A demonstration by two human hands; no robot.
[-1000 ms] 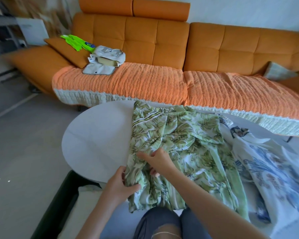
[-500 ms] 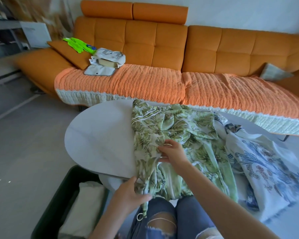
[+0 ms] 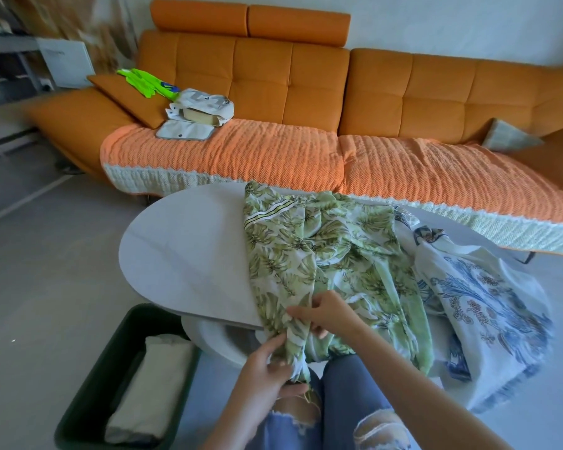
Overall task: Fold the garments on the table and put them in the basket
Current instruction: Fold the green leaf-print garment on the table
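Now, square up the near hem before you fold: draw the green leaf-print garment [image 3: 332, 254] taut between both hands so the bunched cloth lies flat on the table [image 3: 182, 254] at centre frame. Your left hand [image 3: 267, 362], low centre, grips the hanging corner with curled fingers. Your right hand [image 3: 329, 315], just above it, pinches a pleat at the table's edge. The basket [image 3: 91, 375] sits lower left.

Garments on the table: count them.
2: the green leaf-print garment in the middle of the white oval table; the white blue-floral garment at its right end. Others may hide underneath.
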